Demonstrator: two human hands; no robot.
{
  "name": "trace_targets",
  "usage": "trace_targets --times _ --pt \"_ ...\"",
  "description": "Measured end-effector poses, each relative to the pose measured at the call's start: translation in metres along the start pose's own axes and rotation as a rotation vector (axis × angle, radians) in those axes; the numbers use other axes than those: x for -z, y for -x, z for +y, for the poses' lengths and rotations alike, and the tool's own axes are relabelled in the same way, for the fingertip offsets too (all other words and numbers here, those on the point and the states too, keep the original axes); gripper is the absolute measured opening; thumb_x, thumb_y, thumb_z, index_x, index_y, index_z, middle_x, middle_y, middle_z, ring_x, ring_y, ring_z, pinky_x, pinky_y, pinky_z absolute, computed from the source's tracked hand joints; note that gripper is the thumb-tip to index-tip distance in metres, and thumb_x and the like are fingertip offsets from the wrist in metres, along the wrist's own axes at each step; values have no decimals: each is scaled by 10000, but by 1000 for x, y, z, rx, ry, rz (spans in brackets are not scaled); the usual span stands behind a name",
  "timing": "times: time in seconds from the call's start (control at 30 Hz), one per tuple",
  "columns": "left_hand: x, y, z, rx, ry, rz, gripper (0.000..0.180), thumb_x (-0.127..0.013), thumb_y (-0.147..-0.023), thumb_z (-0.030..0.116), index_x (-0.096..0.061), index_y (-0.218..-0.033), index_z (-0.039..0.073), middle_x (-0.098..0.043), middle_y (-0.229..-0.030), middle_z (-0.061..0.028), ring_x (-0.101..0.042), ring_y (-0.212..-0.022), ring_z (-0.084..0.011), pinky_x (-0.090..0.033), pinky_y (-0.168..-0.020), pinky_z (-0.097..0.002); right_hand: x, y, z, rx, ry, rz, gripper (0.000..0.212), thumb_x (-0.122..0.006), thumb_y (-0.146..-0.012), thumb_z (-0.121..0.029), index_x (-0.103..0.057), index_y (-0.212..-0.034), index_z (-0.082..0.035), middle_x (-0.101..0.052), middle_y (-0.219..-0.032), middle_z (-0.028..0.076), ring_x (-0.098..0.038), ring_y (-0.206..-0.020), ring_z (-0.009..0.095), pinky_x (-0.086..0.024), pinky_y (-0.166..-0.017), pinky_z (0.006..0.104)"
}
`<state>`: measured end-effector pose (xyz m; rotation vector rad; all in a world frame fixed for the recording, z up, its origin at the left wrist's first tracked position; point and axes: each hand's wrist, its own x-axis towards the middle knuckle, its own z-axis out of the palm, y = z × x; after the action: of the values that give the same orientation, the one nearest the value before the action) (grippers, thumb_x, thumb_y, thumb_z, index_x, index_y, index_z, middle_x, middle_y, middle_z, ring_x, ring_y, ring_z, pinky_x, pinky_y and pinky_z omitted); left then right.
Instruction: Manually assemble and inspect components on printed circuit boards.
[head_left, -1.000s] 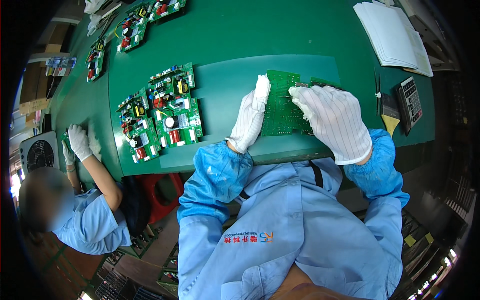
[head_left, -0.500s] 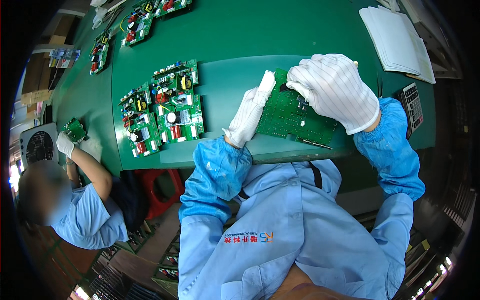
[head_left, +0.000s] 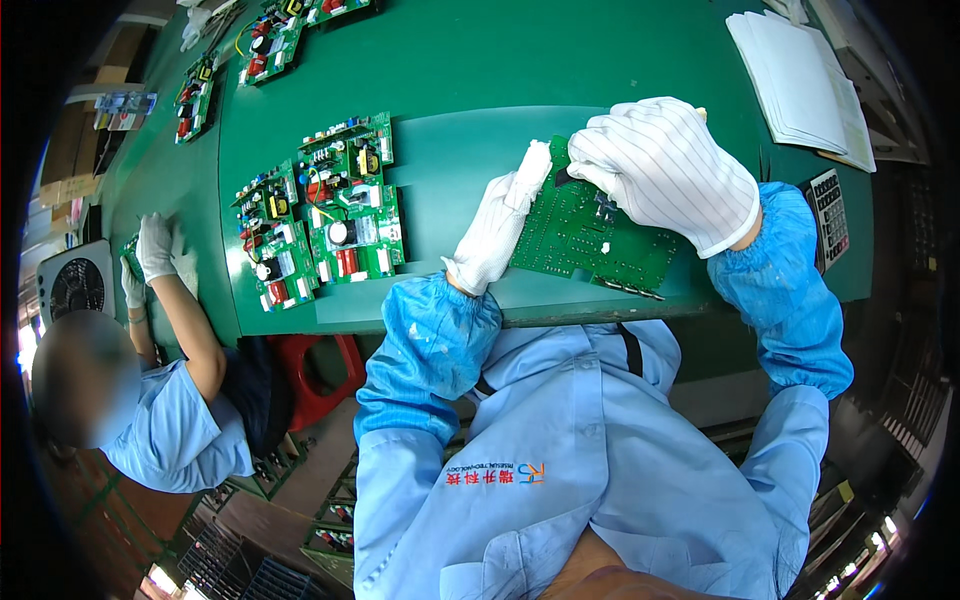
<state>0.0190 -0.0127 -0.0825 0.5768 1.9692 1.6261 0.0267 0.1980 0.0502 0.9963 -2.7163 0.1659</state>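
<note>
A green circuit board (head_left: pixel 590 240) lies tilted at the near side of the table, its solder side up. My left hand (head_left: pixel 495 220), in a striped white glove, is closed on the board's left edge. Over the board's upper right, my gloved right hand (head_left: pixel 675 175) is closed around a slim tool. The tool's dark tip (head_left: pixel 564 178) shows by the fingertips against the board, and its pale yellow end (head_left: pixel 702 114) sticks out behind the knuckles. What kind of tool it is, the glove hides. A small white spot (head_left: pixel 605 247) sits on the board.
Populated circuit boards (head_left: pixel 350 215) stand left of my hands, with several more at the far left. Right are a paper stack (head_left: pixel 785 85) and a calculator (head_left: pixel 828 215). At the left, a co-worker's gloved hands (head_left: pixel 153 247) handle a board beside a fan (head_left: pixel 78 285); a red stool (head_left: pixel 320 375) is nearby.
My right hand and the tool's tip have shifted slightly up and left over the board. My left hand stays at the edge. The co-worker's hands have come together on their board.
</note>
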Motion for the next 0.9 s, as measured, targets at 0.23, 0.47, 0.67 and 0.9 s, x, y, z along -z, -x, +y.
trace_targets --times 0.23,0.47,0.67,0.9 --pt "2 0 -2 4 -9 -52 527 -350 -937 98 -277 -1458 132 -502 -1155 -164 -496 -1022 -324 -392 -953 -383 -4 -1 3 17 -16 33 140 -604 -833 -258 -582 -839 -119 -568 -742 25 -583 -704 205 -443 -655 334" --pt "5 3 10 -51 -68 -74 517 -343 -947 108 -268 -1458 108 -458 -1292 -173 -466 -1135 -337 -366 -1009 -392 -6 -1 3 60 11 162 101 -608 -823 -230 -570 -830 -136 -540 -703 12 -569 -669 191 -440 -636 337" --pt "3 1 17 35 7 -73 485 -329 -974 126 -270 -1454 89 -505 -1217 -178 -521 -1000 -305 -397 -945 -350 -3 -3 6 63 -57 44 172 -607 -833 -281 -580 -839 -111 -594 -786 42 -593 -738 231 -449 -679 350" --pt "6 -2 28 192 61 -83 503 -342 -963 102 -257 -1458 79 -514 -1204 -194 -528 -974 -306 -408 -919 -350 -2 -5 7 58 -49 -31 175 -606 -833 -283 -579 -831 -110 -587 -759 43 -584 -699 232 -448 -645 352"
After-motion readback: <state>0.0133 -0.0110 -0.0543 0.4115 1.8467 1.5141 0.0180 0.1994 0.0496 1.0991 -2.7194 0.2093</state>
